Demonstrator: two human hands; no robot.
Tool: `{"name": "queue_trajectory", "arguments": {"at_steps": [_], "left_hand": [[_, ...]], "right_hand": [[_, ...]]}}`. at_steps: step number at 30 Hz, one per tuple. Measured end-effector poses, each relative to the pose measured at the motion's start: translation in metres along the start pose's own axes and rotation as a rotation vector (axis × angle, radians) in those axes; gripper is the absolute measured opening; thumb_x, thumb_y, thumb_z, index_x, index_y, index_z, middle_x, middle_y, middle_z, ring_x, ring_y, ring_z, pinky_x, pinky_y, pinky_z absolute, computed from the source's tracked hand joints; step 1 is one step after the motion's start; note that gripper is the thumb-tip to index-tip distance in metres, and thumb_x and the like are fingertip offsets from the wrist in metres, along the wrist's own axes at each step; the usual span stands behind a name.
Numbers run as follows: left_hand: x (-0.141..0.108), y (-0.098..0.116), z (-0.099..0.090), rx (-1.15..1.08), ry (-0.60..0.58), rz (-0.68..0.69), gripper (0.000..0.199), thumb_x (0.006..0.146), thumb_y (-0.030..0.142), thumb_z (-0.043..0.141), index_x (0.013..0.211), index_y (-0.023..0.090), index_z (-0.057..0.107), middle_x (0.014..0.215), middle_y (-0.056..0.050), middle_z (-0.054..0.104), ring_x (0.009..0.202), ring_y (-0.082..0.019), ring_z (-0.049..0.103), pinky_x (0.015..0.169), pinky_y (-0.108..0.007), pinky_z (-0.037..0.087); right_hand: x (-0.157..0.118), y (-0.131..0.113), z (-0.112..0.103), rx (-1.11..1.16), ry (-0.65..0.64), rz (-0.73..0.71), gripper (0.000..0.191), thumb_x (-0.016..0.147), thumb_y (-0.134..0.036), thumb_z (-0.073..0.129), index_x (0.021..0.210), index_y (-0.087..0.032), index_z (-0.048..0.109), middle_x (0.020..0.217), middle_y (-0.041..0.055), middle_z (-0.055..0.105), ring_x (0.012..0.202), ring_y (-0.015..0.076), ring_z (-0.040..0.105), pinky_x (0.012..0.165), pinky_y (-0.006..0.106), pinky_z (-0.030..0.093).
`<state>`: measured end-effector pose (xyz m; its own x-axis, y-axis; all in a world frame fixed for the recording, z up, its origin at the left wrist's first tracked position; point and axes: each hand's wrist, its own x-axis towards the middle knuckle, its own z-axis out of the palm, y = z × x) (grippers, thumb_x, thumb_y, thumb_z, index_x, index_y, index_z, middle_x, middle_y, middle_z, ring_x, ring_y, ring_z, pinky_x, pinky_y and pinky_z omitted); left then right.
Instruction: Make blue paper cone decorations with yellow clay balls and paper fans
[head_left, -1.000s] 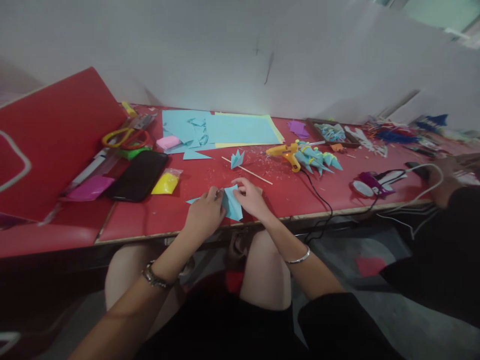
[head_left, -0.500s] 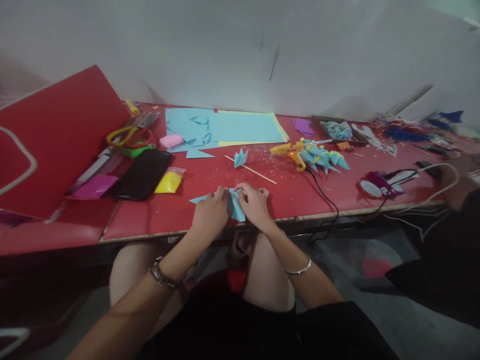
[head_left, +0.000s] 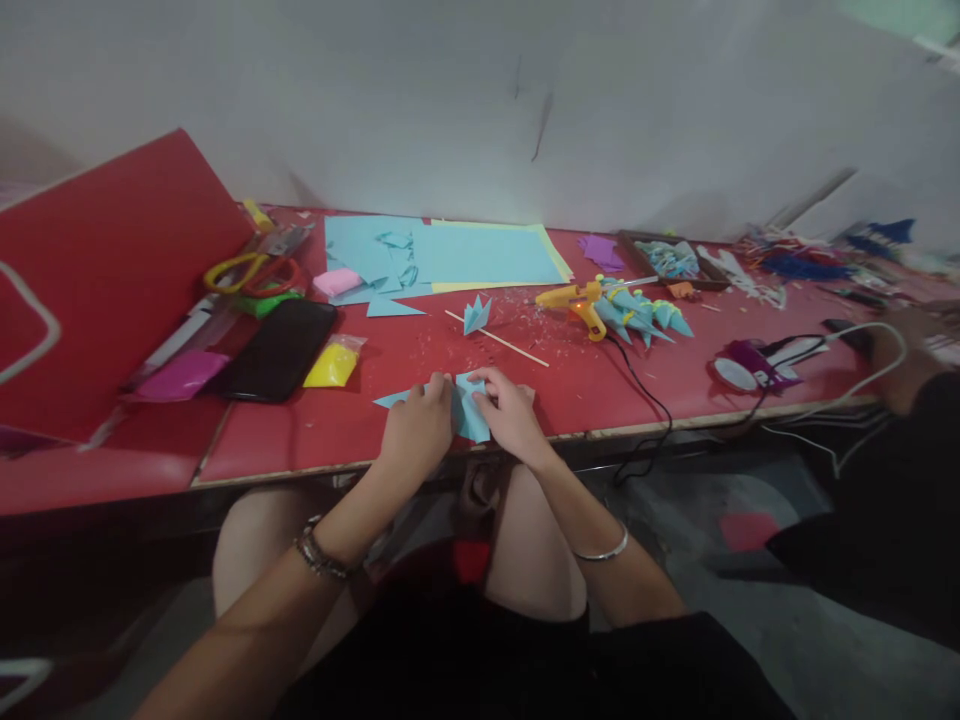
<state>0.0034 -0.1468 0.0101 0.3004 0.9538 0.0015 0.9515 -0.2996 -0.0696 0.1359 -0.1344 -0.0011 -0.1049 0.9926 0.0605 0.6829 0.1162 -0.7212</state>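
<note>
Near the table's front edge lies a folded light blue paper (head_left: 470,418). My left hand (head_left: 418,424) presses on its left part, fingers bent and held together, with a pointed end sticking out on the left. On the right side my right hand (head_left: 511,415) pinches the paper between thumb and fingers. Just beyond my hands stands a small folded blue paper piece (head_left: 476,316), beside a thin wooden stick (head_left: 510,346). A flat blue triangle (head_left: 394,308) rests farther left.
A yellow glue gun (head_left: 576,303) with a black cord lies beside blue paper cones (head_left: 637,312). On the left are a black phone (head_left: 279,350), scissors (head_left: 251,275) and a yellow packet (head_left: 334,364). Blue sheets (head_left: 487,254) lie behind. Another person's arm (head_left: 900,360) is at the right.
My right hand's fingers have shifted slightly on the paper, showing a little more of its upper part. The whole view has moved slightly.
</note>
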Motion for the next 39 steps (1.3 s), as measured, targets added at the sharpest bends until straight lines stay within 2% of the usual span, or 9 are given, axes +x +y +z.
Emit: {"name": "queue_trajectory", "arguments": {"at_steps": [10, 14, 17, 20, 29, 39], "left_hand": [[0.001, 0.000, 0.000, 0.027, 0.021, 0.003, 0.044, 0.084, 0.013, 0.033, 0.126, 0.006, 0.042, 0.111, -0.017, 0.053, 0.091, -0.026, 0.059, 0.059, -0.035, 0.053], [0.000, 0.000, 0.001, 0.030, 0.036, 0.011, 0.044, 0.084, 0.014, 0.033, 0.127, 0.007, 0.042, 0.111, -0.016, 0.054, 0.092, -0.027, 0.059, 0.060, -0.035, 0.053], [0.000, -0.001, 0.003, 0.028, 0.046, 0.015, 0.044, 0.085, 0.015, 0.032, 0.127, 0.006, 0.042, 0.110, -0.016, 0.054, 0.091, -0.027, 0.058, 0.059, -0.036, 0.053], [0.000, -0.001, 0.004, 0.028, 0.053, 0.011, 0.046, 0.084, 0.015, 0.032, 0.128, 0.004, 0.041, 0.111, -0.017, 0.053, 0.091, -0.028, 0.058, 0.059, -0.038, 0.054], [0.000, 0.001, 0.002, 0.049, 0.025, -0.008, 0.046, 0.084, 0.015, 0.032, 0.129, 0.007, 0.041, 0.112, -0.015, 0.054, 0.092, -0.027, 0.058, 0.060, -0.036, 0.054], [0.000, 0.000, 0.002, 0.037, 0.024, -0.001, 0.048, 0.084, 0.017, 0.033, 0.130, 0.007, 0.039, 0.114, -0.017, 0.053, 0.094, -0.027, 0.058, 0.061, -0.035, 0.053]], "right_hand": [[-0.002, 0.009, -0.003, -0.128, 0.023, -0.005, 0.018, 0.083, -0.022, 0.043, 0.092, -0.023, 0.059, 0.060, -0.0045, 0.056, 0.063, 0.0136, 0.055, 0.086, 0.036, 0.028], [-0.006, 0.006, -0.005, -0.077, 0.032, 0.026, 0.022, 0.081, -0.031, 0.049, 0.101, -0.025, 0.055, 0.062, -0.0048, 0.059, 0.067, 0.0151, 0.057, 0.092, 0.040, 0.026], [-0.010, 0.006, -0.007, -0.001, -0.025, 0.026, 0.027, 0.079, -0.034, 0.052, 0.104, -0.025, 0.053, 0.060, -0.0065, 0.058, 0.069, 0.0156, 0.058, 0.097, 0.043, 0.021], [-0.012, 0.007, -0.009, 0.027, -0.071, 0.010, 0.021, 0.079, -0.027, 0.050, 0.100, -0.024, 0.056, 0.055, -0.0080, 0.057, 0.067, 0.0142, 0.058, 0.100, 0.043, 0.018], [-0.016, 0.006, -0.005, -0.102, 0.014, 0.018, 0.022, 0.081, -0.018, 0.043, 0.094, -0.024, 0.060, 0.055, -0.0067, 0.058, 0.064, 0.0126, 0.057, 0.101, 0.040, 0.018], [-0.027, 0.020, -0.011, -0.265, 0.086, 0.029, 0.028, 0.084, -0.017, 0.038, 0.094, -0.025, 0.063, 0.056, -0.0044, 0.059, 0.061, 0.0129, 0.057, 0.100, 0.038, 0.018]]}}
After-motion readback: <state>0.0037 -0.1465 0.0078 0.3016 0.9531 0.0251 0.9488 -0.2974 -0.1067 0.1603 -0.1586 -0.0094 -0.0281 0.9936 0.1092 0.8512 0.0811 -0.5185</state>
